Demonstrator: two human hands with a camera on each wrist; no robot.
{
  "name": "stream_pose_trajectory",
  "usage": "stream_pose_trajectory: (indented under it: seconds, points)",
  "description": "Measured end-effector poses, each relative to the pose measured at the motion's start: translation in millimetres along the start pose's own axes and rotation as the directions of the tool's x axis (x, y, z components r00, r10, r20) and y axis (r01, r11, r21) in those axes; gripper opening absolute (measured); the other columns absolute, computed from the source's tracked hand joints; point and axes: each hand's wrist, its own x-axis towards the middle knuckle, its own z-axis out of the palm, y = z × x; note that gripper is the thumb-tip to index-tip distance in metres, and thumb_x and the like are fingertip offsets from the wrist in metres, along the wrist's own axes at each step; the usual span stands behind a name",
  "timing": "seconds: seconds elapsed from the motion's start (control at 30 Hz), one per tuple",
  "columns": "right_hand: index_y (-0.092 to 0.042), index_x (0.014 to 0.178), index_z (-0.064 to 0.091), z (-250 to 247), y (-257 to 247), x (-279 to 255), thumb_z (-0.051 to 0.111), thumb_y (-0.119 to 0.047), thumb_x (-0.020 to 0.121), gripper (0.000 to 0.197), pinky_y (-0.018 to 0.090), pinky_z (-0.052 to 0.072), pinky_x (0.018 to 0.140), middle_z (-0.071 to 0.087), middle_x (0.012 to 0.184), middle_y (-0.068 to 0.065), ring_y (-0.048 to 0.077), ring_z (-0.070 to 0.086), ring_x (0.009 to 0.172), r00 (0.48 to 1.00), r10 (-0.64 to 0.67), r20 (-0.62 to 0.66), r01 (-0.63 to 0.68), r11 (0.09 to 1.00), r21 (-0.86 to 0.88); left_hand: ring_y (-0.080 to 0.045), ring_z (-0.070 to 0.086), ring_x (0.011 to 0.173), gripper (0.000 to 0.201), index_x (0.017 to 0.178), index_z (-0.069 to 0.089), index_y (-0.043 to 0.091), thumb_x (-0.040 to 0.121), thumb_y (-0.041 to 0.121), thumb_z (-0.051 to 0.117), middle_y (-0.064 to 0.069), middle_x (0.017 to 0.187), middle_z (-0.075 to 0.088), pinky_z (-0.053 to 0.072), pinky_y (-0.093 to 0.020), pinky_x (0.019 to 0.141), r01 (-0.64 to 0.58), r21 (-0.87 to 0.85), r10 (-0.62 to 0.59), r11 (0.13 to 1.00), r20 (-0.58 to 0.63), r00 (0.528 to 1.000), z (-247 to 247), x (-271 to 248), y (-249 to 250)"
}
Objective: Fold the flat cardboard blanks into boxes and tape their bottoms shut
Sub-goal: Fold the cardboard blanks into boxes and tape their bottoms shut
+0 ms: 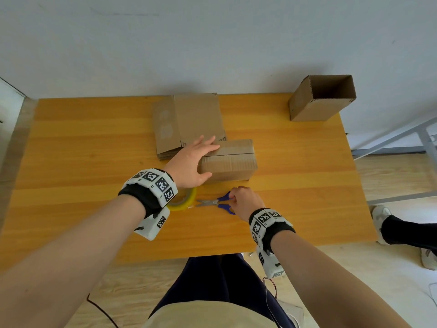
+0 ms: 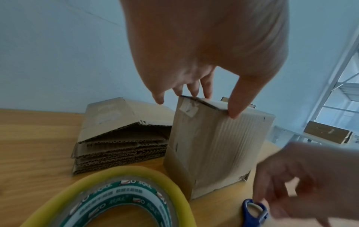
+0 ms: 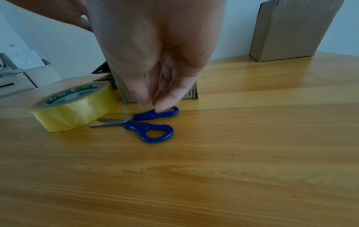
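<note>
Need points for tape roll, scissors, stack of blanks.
tape roll [image 3: 73, 113]: right wrist view, yellow side wall.
scissors [image 3: 155, 132]: right wrist view, near blue handle loop.
stack of blanks [image 1: 198, 114]: head view, top sheet.

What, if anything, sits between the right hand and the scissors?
Nothing visible. The right hand is already at the scissors, its fingertips touching the upper blue handle loop. The tape roll lies beyond the blade tips, off the hand's path.

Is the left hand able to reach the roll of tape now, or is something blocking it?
Probably yes. The tape roll lies on the table just under the left wrist, with nothing over it. But the left hand rests on the folded box, so it must let go first.
</note>
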Motion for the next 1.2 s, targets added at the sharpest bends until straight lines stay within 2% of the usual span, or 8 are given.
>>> stream_pose_trajectory:
  seconds: [0.1, 0.2, 0.3, 0.4, 0.57, 0.77, 0.97, 1.2]
  points:
    - [-0.011, 0.104, 0.06, -7.0, -1.2, -10.5, 0.046, -0.024, 0.096, 0.02, 0.031, 0.047, 0.057, 0.063, 0.099, 0.004, 0.027, 0.062, 0.08, 0.951, -0.163, -0.263, 0.161, 0.987, -0.028, -0.012, -0.001, 0.146, 0.073, 0.148, 0.023, 0.026, 0.087, 0.034, 0.062, 0.009, 0.158, 0.005, 0.007, -0.04, 0.119, -0.013, 0.052, 0.015, 0.999, -0.043, 0.999, 3.5, -6.9, 1.6]
    - [-0.008, 0.085, 0.06, -20.5, -2.2, -20.4, 0.047, -0.021, 0.091, 0.02, 0.021, 0.031, 0.043, 0.058, 0.079, 0.003, 0.021, 0.055, 0.064, 0.707, -0.373, -0.601, 0.333, 0.925, -0.183, -0.008, -0.01, 0.144, 0.067, 0.151, 0.009, 0.024, 0.096, 0.044, 0.041, 0.009, 0.157, -0.006, 0.0, -0.033, 0.118, -0.013, 0.169, 0.031, 0.985, -0.105, 0.994, 8.4, -14.7, 5.2]
    - [-0.005, 0.088, 0.062, -34.8, -2.8, -19.6, 0.045, -0.019, 0.092, 0.022, 0.03, 0.044, 0.057, 0.059, 0.084, 0.006, 0.022, 0.053, 0.071, 0.542, -0.438, -0.717, 0.326, 0.896, -0.3, -0.006, -0.016, 0.142, 0.06, 0.15, -0.002, 0.022, 0.1, 0.042, 0.025, 0.01, 0.154, -0.015, -0.004, -0.027, 0.117, 0.004, 0.27, 0.034, 0.963, -0.137, 0.99, 15.2, -19.1, 12.4]
    - [-0.007, 0.118, 0.06, -45.5, -6.9, -16.3, 0.037, -0.028, 0.096, 0.038, 0.038, 0.05, 0.082, 0.063, 0.114, 0.006, 0.023, 0.059, 0.1, 0.631, -0.402, -0.663, 0.266, 0.915, -0.302, -0.009, -0.015, 0.142, 0.056, 0.149, -0.006, 0.019, 0.101, 0.041, 0.016, 0.006, 0.154, -0.017, -0.004, -0.027, 0.117, 0.025, 0.339, 0.027, 0.94, -0.146, 0.989, 25.9, -18.5, 19.8]
    - [-0.012, 0.145, 0.035, -45.9, -7.0, -7.4, 0.016, -0.04, 0.099, 0.057, 0.04, 0.019, 0.117, 0.035, 0.152, 0.002, 0.019, 0.028, 0.142, 0.819, -0.361, -0.445, 0.249, 0.924, -0.29, -0.011, -0.016, 0.142, 0.058, 0.148, -0.007, 0.014, 0.099, 0.043, 0.003, 0.002, 0.152, -0.02, -0.005, -0.025, 0.115, 0.11, 0.354, -0.063, 0.929, -0.142, 0.988, 39.3, -15.3, 23.8]
    - [-0.006, 0.15, 0.014, -42.2, 4.1, -1.9, 0.007, -0.05, 0.097, 0.069, 0.033, 0.008, 0.12, 0.01, 0.159, 0.007, 0.018, 0.003, 0.147, 0.851, -0.29, -0.438, 0.268, 0.957, -0.112, -0.007, -0.027, 0.136, 0.064, 0.146, -0.017, 0.007, 0.102, 0.035, 0.02, 0.001, 0.145, -0.036, -0.008, -0.02, 0.112, 0.199, 0.069, -0.192, 0.978, -0.096, 0.977, 41.6, -10.7, 35.2]
    - [-0.009, 0.151, -0.005, -45.6, 2.4, -7.4, 0.037, -0.041, 0.099, 0.074, 0.029, 0.02, 0.116, -0.015, 0.159, 0.003, 0.018, -0.002, 0.147, 0.904, -0.111, -0.414, 0.216, 0.952, 0.216, 0.0, -0.017, 0.135, 0.072, 0.143, -0.028, 0.013, 0.102, 0.027, 0.029, -0.002, 0.152, -0.031, 0.0, -0.014, 0.105, 0.305, -0.417, -0.372, 0.856, -0.088, 0.924, 46.5, -8.0, 49.0]
    - [-0.014, 0.151, -0.006, -57.4, -0.1, -4.3, 0.051, -0.044, 0.093, 0.086, 0.034, 0.03, 0.112, 0.016, 0.158, 0.006, 0.022, 0.025, 0.142, 0.951, 0.067, -0.302, 0.113, 0.834, 0.539, -0.013, -0.003, 0.146, 0.065, 0.148, -0.013, 0.015, 0.102, 0.03, 0.029, -0.001, 0.159, -0.009, 0.003, -0.025, 0.114, 0.309, -0.683, -0.504, 0.662, -0.101, 0.858, 46.2, 1.0, 50.1]
